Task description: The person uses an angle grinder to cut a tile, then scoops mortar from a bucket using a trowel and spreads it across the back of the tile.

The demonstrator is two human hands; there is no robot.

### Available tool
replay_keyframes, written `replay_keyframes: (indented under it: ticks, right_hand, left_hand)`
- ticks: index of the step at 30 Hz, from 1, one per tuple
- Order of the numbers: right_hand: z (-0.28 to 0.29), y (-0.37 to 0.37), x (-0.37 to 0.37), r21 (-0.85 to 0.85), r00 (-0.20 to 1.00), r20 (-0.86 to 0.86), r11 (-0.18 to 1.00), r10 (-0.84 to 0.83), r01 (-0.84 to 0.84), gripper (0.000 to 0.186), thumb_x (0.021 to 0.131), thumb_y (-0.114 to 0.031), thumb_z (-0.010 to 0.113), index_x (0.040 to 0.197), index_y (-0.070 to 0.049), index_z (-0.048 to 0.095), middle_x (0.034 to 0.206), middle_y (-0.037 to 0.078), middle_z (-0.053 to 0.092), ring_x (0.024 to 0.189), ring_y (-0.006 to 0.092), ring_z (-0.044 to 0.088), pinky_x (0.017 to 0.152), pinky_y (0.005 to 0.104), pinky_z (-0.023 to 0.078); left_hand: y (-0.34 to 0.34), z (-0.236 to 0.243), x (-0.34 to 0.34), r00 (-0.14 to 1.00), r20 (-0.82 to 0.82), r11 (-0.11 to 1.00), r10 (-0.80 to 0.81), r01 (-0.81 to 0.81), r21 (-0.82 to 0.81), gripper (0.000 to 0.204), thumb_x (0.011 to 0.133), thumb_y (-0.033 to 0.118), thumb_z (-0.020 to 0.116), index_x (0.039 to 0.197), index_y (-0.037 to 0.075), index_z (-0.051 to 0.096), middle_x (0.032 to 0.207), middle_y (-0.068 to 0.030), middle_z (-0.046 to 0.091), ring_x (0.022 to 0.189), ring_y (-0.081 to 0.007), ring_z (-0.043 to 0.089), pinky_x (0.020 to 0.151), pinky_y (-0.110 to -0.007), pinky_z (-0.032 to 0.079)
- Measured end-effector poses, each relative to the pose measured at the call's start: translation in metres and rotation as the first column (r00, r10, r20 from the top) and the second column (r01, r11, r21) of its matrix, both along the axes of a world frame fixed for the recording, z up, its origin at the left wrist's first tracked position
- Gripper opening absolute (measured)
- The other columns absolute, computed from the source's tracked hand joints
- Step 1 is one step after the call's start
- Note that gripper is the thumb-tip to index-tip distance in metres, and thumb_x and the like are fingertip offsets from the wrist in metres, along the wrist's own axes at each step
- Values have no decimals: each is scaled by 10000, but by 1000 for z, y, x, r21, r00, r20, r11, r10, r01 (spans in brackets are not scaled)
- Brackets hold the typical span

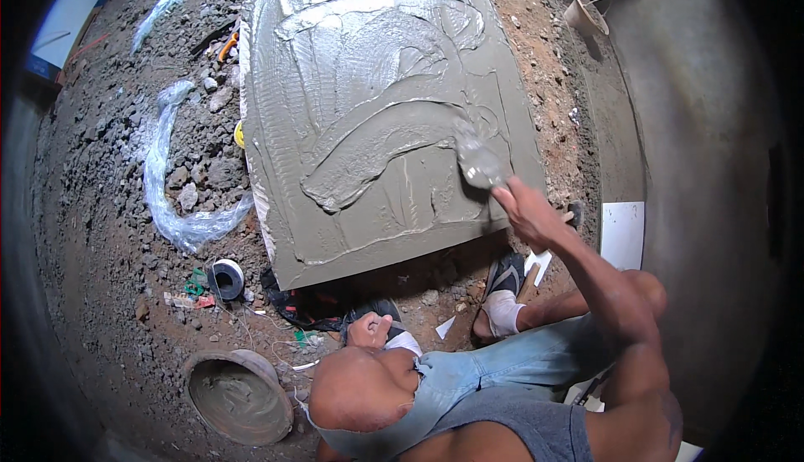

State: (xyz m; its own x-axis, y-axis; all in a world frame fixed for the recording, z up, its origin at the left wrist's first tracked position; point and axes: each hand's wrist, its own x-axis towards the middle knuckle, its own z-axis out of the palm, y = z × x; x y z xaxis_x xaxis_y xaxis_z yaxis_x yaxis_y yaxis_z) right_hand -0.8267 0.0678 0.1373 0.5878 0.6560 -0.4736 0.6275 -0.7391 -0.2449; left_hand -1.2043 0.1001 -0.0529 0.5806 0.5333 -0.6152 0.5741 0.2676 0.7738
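Note:
A large square panel (258,190) lies in front of me, its upper face coated with wet grey mortar (360,152); a pale edge shows along its left side. My right hand (526,211) grips a trowel (481,167) whose blade is smeared with mortar and blurred by motion. The blade is over the right middle of the panel, at the end of a thick curved band of mortar. Beyond my bent left knee, my left hand (368,330) is closed with its fingers curled, off the panel's near edge; whatever is inside it is hidden.
A mortar-lined bowl (239,395) stands at lower left, near a tape roll (226,280). Clear plastic wrap (159,173) lies on rubble left of the panel. A bucket (584,16) stands far right, by the wall. A white tile (622,236) lies right of my arm.

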Motion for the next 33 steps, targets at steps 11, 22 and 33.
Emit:
replay_keyframes:
  ticks: [11, 22, 33]
  right_hand:
    - [-17, 161, 127, 240, 883, -464, 950, -68, 199, 427, 997, -508, 437, 869, -102, 471, 645, 10, 460, 465, 116, 452, 402, 293, 402]
    - [17, 88, 86, -225, 650, -308, 611, 694, -759, 424, 1021, -467, 423, 1027, -90, 619, 746, 169, 647, 692, 319, 646, 670, 466, 501]
    - [9, 111, -17, -80, 732, -200, 734, 651, -674, 439, 1008, -471, 424, 1093, -49, 510, 903, 229, 653, 903, 424, 652, 759, 534, 508]
  left_hand:
    - [-9, 5, 6, 995, -48, 996, 89, -88, 19, 444, 871, 326, 694, 613, -5, 550, 498, -123, 561, 445, -169, 527, 482, -373, 425]
    - [-8, 16, 18, 986, -68, 985, 152, -145, 99, 447, 886, 289, 676, 589, -11, 531, 496, -110, 569, 441, -155, 540, 476, -357, 426]
    - [-17, 4, 13, 982, -39, 974, 185, -178, 137, 432, 906, 302, 676, 615, 1, 569, 497, -63, 571, 470, -88, 539, 463, -301, 407]
